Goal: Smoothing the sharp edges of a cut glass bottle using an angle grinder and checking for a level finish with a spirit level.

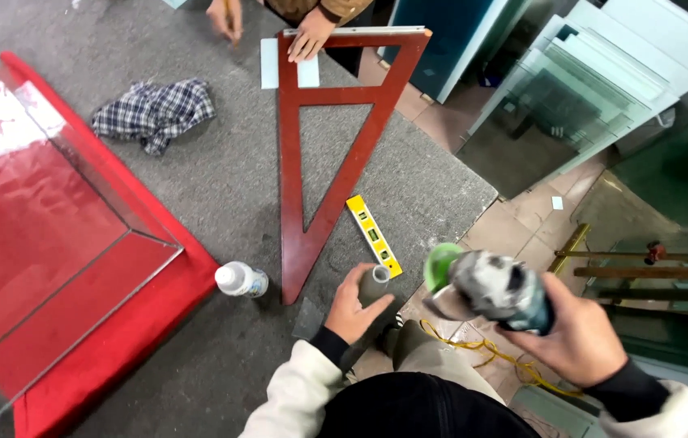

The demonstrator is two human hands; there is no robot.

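My left hand [350, 307] grips a small grey piece, apparently glass [375, 283], at the near edge of the grey carpeted table [222, 178]. My right hand [583, 341] holds a dusty angle grinder [491, 288] with a green guard, just right of that piece. A yellow spirit level [373, 234] lies on the table just beyond my left hand. A large red-brown wooden triangle frame [321, 162] lies flat on the table, and a co-worker's hand [310, 36] rests on its far corner.
A glass tank [60, 243] stands on a red mat at the left. A white bottle [241, 280] lies beside the mat. A checked cloth [155, 112] sits farther back. Glass sheets [587, 89] lean at the right. A yellow cable [482, 353] trails on the tiled floor.
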